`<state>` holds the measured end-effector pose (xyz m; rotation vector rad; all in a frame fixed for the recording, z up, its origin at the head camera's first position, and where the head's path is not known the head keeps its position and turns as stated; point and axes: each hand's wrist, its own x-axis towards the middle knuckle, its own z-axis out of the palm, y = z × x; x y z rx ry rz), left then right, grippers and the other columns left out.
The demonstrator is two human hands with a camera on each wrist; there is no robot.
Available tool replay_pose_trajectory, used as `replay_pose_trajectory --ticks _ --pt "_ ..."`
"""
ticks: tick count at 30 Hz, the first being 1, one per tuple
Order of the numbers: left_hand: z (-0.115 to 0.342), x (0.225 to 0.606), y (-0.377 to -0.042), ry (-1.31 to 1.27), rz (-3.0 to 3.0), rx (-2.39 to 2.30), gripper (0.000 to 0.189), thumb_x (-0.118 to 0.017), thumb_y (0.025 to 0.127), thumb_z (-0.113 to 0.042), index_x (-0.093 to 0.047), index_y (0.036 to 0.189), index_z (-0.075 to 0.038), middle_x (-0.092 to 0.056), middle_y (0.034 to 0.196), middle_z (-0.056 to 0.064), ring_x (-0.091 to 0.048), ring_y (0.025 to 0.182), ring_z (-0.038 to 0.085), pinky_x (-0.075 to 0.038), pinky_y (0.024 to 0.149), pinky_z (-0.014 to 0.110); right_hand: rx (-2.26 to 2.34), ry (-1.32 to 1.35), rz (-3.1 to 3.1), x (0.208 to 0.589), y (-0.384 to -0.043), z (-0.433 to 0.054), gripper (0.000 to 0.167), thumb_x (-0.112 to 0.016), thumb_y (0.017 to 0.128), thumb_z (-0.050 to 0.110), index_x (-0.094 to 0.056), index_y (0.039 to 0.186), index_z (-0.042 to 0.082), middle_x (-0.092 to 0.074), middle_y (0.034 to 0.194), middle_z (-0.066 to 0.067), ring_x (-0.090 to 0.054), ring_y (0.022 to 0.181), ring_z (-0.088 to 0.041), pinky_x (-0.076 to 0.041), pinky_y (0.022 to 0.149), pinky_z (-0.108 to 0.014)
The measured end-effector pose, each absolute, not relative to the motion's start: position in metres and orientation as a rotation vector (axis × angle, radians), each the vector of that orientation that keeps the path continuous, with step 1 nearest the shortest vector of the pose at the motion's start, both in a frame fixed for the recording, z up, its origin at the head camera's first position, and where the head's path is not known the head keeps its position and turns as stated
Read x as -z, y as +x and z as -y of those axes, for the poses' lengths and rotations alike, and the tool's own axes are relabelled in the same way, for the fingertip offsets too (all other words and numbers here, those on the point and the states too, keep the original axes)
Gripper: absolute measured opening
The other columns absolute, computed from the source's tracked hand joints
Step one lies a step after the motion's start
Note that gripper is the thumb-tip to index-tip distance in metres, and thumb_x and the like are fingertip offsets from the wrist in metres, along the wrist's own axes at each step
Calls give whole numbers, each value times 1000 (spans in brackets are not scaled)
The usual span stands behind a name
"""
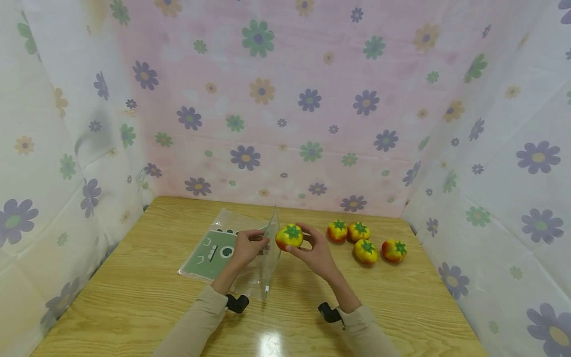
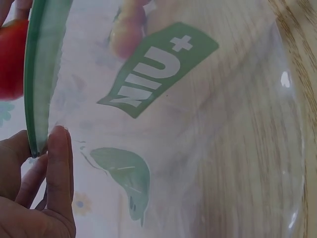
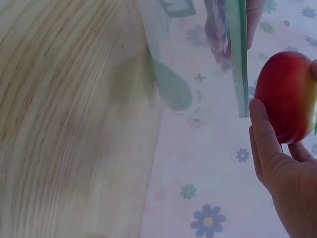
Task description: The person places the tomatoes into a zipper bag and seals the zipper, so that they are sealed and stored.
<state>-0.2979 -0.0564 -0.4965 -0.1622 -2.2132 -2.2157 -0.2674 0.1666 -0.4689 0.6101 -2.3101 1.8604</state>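
My left hand (image 1: pixel 247 249) pinches a clear zip bag (image 2: pixel 247 139) by its green zip edge, holding it upright above the table. The bag carries a green "NIU+" label (image 2: pixel 158 69). My right hand (image 1: pixel 320 255) grips a red-and-yellow tomato (image 1: pixel 289 238) with a green leafy top, fingers on one side and thumb on the other. In the head view the tomato is just right of the bag. The right wrist view shows the tomato's red side (image 3: pixel 283 96) beside the zip edge; whether they touch I cannot tell.
Several similar tomatoes (image 1: pixel 366 252) lie on the table to the right. A flat clear bag with a green monster-face print (image 1: pixel 207 255) lies at left, partly behind my left hand. Flowered cloth (image 1: pixel 285 99) hangs behind and on both sides of the wooden table (image 1: pixel 401 302).
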Motion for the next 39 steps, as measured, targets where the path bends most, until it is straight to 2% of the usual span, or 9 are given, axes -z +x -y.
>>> replay_pose_trajectory --ticks 6,14,23,28,31,36,39 --pt "54 492 -296 -189 2208 2227 29 -68 94 0 -67 120 12 -70 96 28 -71 69 16 -63 66 33 -1905 637 2302 467 -268 -159 61 -77 90 4 -51 145 8 -51 147 -15 -56 128 -37 -60 91 -34" --pt "53 490 -298 -200 2237 2232 31 -69 95 -2 -66 122 12 -72 93 20 -70 68 13 -63 65 31 -1871 652 2342 472 -270 -159 63 -77 89 2 -51 146 11 -50 148 -13 -55 127 -37 -60 90 -34" --pt "53 488 -296 -209 2280 2196 29 -68 96 -1 -67 122 11 -71 97 21 -72 73 16 -64 68 34 -1847 636 2361 476 -268 -162 66 -79 87 1 -50 147 7 -47 149 -21 -52 129 -42 -59 93 -37" --pt "52 488 -297 -221 2276 2189 29 -68 95 0 -67 122 11 -72 97 22 -72 74 17 -63 67 33 -1780 600 2409 478 -267 -162 69 -81 85 1 -50 146 7 -47 149 -19 -52 129 -41 -59 94 -39" --pt "52 488 -298 -248 2280 2183 29 -68 95 0 -67 122 11 -72 98 23 -73 76 20 -63 66 33 -1727 602 2428 479 -267 -160 69 -81 84 -1 -51 146 5 -48 148 -19 -52 128 -41 -59 94 -41" --pt "52 487 -298 -307 2305 2160 29 -68 96 -3 -67 121 11 -72 100 25 -74 80 25 -63 66 32 -1676 614 2441 482 -267 -157 70 -80 83 -7 -48 145 -6 -47 146 -26 -51 126 -47 -58 93 -52" --pt "53 487 -299 -321 2308 2156 30 -68 96 -3 -66 122 12 -71 101 26 -74 80 28 -63 65 31 -1663 618 2440 482 -267 -157 70 -79 82 -9 -47 144 -9 -48 144 -28 -51 124 -48 -57 92 -55"
